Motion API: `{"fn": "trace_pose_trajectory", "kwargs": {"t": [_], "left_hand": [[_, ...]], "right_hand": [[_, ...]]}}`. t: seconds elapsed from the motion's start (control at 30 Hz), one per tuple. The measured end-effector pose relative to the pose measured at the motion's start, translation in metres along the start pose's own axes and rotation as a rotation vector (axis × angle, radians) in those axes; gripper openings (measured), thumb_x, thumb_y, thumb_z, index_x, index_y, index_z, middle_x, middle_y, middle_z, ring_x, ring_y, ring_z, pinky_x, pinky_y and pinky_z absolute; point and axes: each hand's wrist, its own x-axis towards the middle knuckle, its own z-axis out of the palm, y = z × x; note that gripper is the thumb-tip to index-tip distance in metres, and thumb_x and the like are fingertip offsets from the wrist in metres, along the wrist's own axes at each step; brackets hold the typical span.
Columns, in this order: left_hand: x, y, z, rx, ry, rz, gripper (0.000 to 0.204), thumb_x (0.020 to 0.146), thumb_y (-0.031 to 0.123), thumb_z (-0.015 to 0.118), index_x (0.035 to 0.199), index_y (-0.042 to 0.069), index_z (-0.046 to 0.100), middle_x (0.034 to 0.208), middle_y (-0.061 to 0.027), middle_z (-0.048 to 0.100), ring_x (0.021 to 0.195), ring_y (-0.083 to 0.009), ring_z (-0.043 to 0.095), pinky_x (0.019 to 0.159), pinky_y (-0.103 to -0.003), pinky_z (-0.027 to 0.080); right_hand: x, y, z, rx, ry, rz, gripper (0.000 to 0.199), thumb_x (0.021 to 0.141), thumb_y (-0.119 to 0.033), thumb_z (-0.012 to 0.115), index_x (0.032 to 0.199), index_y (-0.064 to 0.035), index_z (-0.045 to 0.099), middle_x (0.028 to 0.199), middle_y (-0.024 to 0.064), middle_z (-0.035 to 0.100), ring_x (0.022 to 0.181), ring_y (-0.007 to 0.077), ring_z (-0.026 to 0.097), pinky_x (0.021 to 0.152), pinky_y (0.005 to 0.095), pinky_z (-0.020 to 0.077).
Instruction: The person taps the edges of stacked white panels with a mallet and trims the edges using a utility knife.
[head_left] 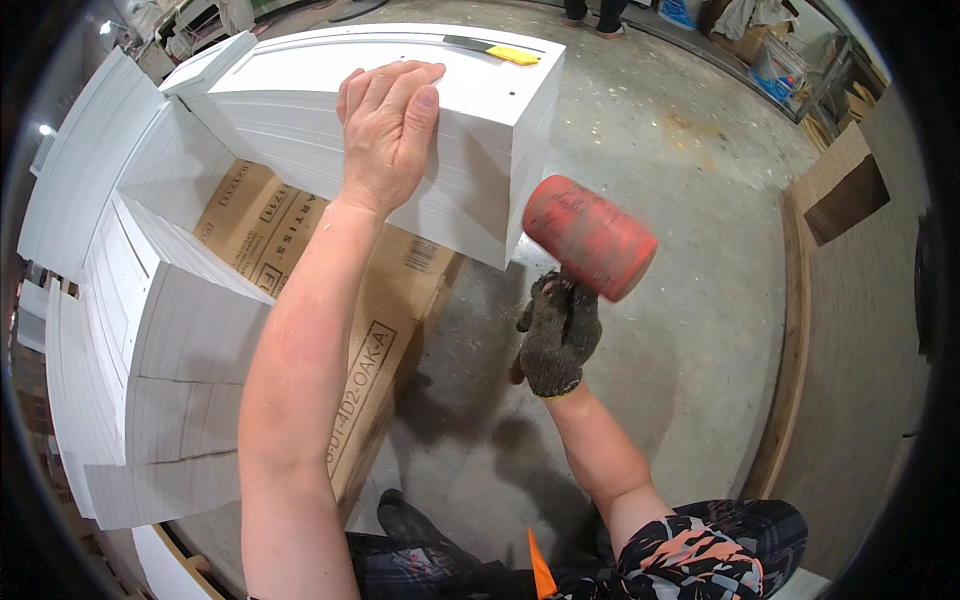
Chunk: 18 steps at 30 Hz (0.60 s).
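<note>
My bare left hand [392, 130] rests against the near upper edge of a tall stack of white panels [310, 75], its fingers lying over the top and wrapped round nothing. In a dark knit glove, my right hand [560, 335] is closed round the handle of a mallet [590, 237]. The mallet's scuffed red cylindrical head is raised beside the stack's right corner, apart from it. The handle is mostly hidden by the glove. On top of the stack, beyond my left hand, lies a yellow and black utility knife [500, 52].
More white panels [190, 350] are stacked at the left. Between the stacks sits a printed cardboard box [400, 300]. A wooden panel [860, 330] with a cutout stands at the right. A bucket [778, 70] is at the far right, and a person's feet [608, 20] show at the back.
</note>
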Motion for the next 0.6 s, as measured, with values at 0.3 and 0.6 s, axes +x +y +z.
{"fn": "trace_pose_trajectory", "kwargs": {"t": [0.3,0.6], "left_hand": [[0.003,-0.004,-0.011,-0.065,-0.05,-0.023,0.04,0.107,0.033,0.038,0.112,0.013,0.072,0.115,-0.0014,0.07,0.115,-0.0202,0.056,0.108,-0.037,0.03],[0.003,-0.005,-0.008,-0.059,-0.007,-0.016,0.037,0.106,0.03,0.041,0.109,0.012,0.073,0.11,-0.0024,0.071,0.112,-0.0201,0.057,0.106,-0.037,0.031]], "right_hand": [[0.039,-0.051,0.006,-0.331,-0.33,-0.63,0.047,0.075,-0.005,0.069,0.122,-0.0058,0.063,0.081,0.0092,0.067,0.065,0.032,0.064,0.056,0.0443,0.051],[0.057,-0.056,0.017,-0.404,-0.246,-0.632,0.045,0.079,-0.008,0.07,0.124,-0.0055,0.063,0.078,0.0128,0.066,0.06,0.0334,0.063,0.049,0.0452,0.0489]]}}
